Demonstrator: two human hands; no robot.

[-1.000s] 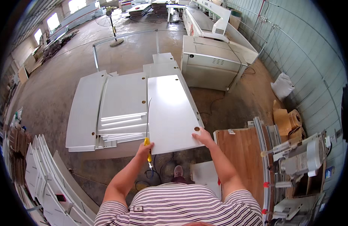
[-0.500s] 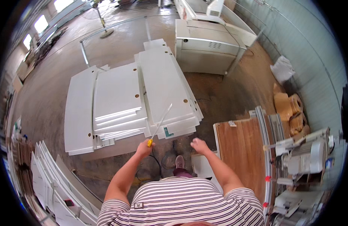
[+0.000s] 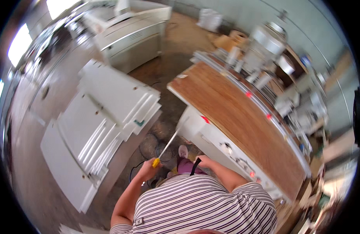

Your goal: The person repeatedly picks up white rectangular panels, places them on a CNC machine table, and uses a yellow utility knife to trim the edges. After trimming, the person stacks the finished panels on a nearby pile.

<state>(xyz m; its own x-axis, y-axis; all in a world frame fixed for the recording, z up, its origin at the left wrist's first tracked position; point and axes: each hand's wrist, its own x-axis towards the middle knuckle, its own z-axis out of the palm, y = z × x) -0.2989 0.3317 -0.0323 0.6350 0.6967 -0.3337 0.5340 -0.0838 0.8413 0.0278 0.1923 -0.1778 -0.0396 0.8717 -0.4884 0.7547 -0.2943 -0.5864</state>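
My left hand point(image 3: 149, 170), at 7 o'clock of my view, is wrapped round one yellow tool point(image 3: 156, 162), its thin rod pointing to 1 o'clock; my right hand point(image 3: 203, 161), at 5, is by one black strap point(image 3: 195, 167), its grip impossible to tell. Three stacks of white panels point(image 3: 76, 136) lie at 9; one brown-topped bench point(image 3: 234, 124) stands in the way at 3; one small label point(image 3: 139, 221) marks my shirt point(image 3: 203, 202).

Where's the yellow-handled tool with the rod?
In the head view, below centre, the left hand grips its yellow handle, left of the brown wooden benchtop.
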